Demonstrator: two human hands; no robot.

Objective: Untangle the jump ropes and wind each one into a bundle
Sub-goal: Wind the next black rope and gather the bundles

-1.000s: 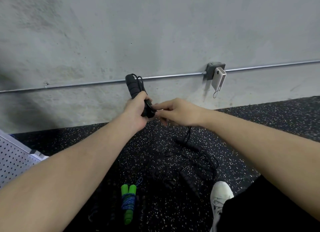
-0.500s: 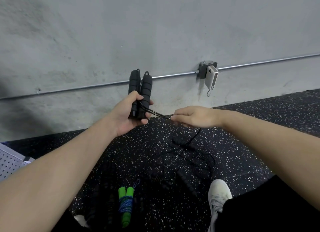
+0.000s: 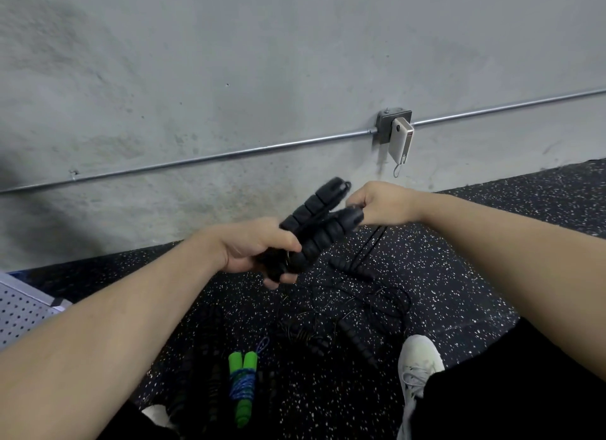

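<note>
Head view. My left hand (image 3: 254,251) has its grip clenched round the lower ends of the two black foam handles (image 3: 313,231), held side by side. A second ago they stood upright against the wall; now they lean up and to the right, their tops close to my right hand (image 3: 382,206). The left hand has also dropped lower in the view.

My right hand half a second ago held the black cord (image 3: 370,243) drawn out to the right, apart from the handles. It has now come up level with the handle tops, fingers curled, just beside the nearer handle. The cord drops from under it toward the floor. I judge it pinches the cord, though the contact itself is hidden behind the knuckles.

My reading: one wrap is going round the paired handles, so this rope is free of the tangle and is being wound.

On the speckled floor (image 3: 475,275) below, the remaining black ropes (image 3: 357,311) still lie in a loose knot with their handles scattered, so more untangling is left. The green-handled rope (image 3: 243,385) lies already bundled, blue cord wound about it, unmoved across the three frames. My white shoe (image 3: 418,364) sits just right of the tangle.
</note>
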